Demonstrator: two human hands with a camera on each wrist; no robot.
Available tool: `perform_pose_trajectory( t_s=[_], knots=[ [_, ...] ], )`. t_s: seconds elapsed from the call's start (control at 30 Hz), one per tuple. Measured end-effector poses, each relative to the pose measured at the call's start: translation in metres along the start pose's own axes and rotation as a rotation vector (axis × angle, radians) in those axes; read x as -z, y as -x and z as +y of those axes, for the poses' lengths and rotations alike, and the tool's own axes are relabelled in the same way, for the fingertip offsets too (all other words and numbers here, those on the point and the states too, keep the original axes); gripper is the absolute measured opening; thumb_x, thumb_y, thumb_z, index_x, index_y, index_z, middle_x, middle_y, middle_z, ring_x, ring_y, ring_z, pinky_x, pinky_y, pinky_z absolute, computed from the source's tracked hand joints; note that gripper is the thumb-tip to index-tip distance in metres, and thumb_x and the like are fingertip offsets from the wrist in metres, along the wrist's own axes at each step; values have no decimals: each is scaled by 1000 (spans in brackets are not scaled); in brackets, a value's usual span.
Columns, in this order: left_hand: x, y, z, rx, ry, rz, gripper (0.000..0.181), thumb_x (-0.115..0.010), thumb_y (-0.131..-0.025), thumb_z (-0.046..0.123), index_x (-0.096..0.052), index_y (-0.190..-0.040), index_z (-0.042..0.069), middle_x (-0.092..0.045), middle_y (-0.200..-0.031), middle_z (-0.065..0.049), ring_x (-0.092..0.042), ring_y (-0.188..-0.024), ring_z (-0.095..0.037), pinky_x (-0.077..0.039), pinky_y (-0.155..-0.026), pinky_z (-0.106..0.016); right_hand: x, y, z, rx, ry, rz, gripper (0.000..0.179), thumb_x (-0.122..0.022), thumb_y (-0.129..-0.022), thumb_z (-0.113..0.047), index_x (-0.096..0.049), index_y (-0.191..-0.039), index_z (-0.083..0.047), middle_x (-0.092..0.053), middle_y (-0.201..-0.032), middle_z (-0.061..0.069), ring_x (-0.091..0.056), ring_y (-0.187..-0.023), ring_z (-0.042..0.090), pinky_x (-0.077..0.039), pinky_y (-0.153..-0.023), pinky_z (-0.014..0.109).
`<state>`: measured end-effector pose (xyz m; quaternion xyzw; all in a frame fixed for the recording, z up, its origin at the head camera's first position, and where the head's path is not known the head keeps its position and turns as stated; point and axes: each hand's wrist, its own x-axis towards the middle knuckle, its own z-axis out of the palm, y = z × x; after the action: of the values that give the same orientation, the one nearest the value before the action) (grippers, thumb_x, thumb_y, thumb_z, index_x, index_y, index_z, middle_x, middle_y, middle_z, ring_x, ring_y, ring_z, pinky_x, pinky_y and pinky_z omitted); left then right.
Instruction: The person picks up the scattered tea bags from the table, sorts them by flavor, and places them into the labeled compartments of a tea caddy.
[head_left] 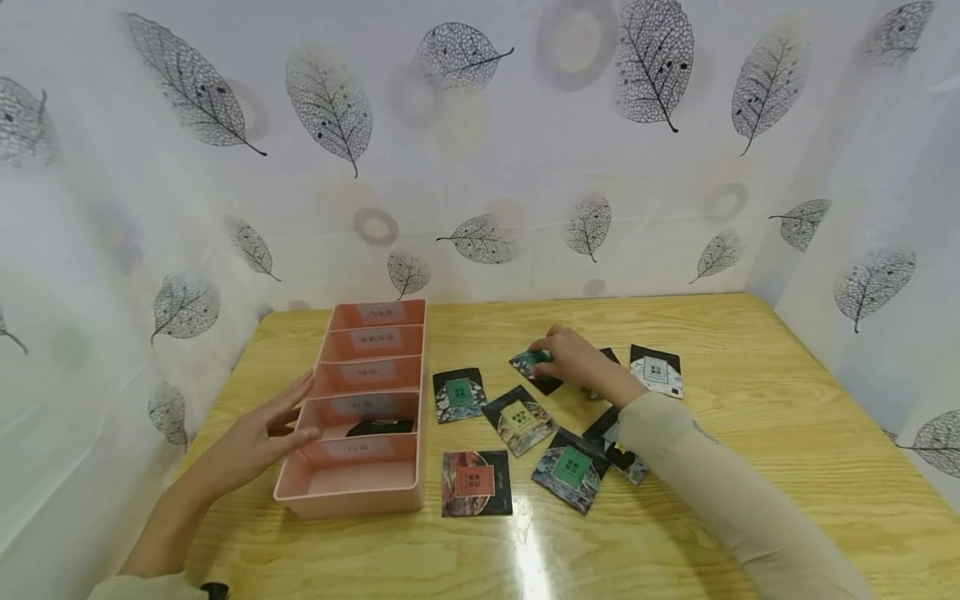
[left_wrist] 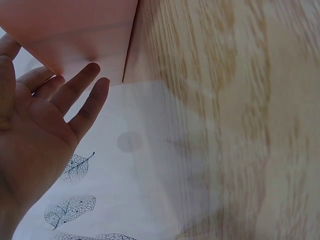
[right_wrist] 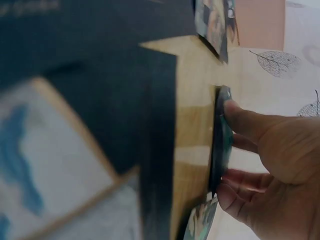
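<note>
A pink organizer box (head_left: 360, 505) with labelled compartments stands left of centre on the table. My left hand (head_left: 243, 442) rests along its left side, fingers mostly straight against the wall and thumb near the rim. The left wrist view shows those fingertips at the pink wall. Toward the back, my right hand (head_left: 581, 362) pinches a dark sachet (head_left: 546, 385) with a green label. In the right wrist view thumb and fingers sit at opposite edges of this sachet (right_wrist: 220, 150). One black sachet (head_left: 381, 427) lies in the box's second compartment from the front.
Several sachets lie spread right of the box: one with a red label (head_left: 475, 483), one with a yellow label (head_left: 519, 421), green-labelled ones such as this sachet (head_left: 572, 469), and a white-labelled one (head_left: 656, 371). A leaf-printed curtain (head_left: 480, 150) hangs behind the wooden table (head_left: 750, 358).
</note>
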<state>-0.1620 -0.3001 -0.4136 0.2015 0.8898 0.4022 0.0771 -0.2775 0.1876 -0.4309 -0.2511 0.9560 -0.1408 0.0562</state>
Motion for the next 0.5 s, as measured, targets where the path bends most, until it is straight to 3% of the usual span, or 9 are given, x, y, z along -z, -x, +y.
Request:
perform_pose_trajectory(
  t_s=[0.13,0.33,0.4,0.5],
  knots=[
    [1,0,-1,-4,1,5,78,-65,-105,24,-19,-167,14,-16,-169,-21,-48,-133,-55,-48,-95,-21,-4,-2,-3,-91,-37,12,47,-71,-101,-30,-65,-137,-1,-56,-111,17,-52,-84,25,-46,-73,41],
    [0,1,-3,-7,5,10,78,-65,-105,23,-19,-167,15,-16,-170,-20,-49,-132,-55,-49,-94,-21,-5,-3,-7,-217,-43,50,63,-66,-102,-43,-56,-143,3,-50,-129,28,-63,-96,34,-54,-83,49],
    [-1,0,-3,-4,9,6,78,-65,-105,23,-19,-167,16,-16,-170,-19,-49,-133,-55,-50,-95,-24,-3,-2,-6,-206,-22,65,65,-66,-102,-44,-55,-145,4,-49,-134,30,-63,-104,38,-55,-87,51],
    [1,0,-2,-1,3,4,78,-65,-104,23,-19,-167,17,-16,-170,-19,-49,-132,-55,-52,-96,-32,4,-1,-3,-125,24,41,64,-68,-102,-38,-52,-147,5,-48,-142,31,-56,-123,45,-49,-100,56]
  ],
)
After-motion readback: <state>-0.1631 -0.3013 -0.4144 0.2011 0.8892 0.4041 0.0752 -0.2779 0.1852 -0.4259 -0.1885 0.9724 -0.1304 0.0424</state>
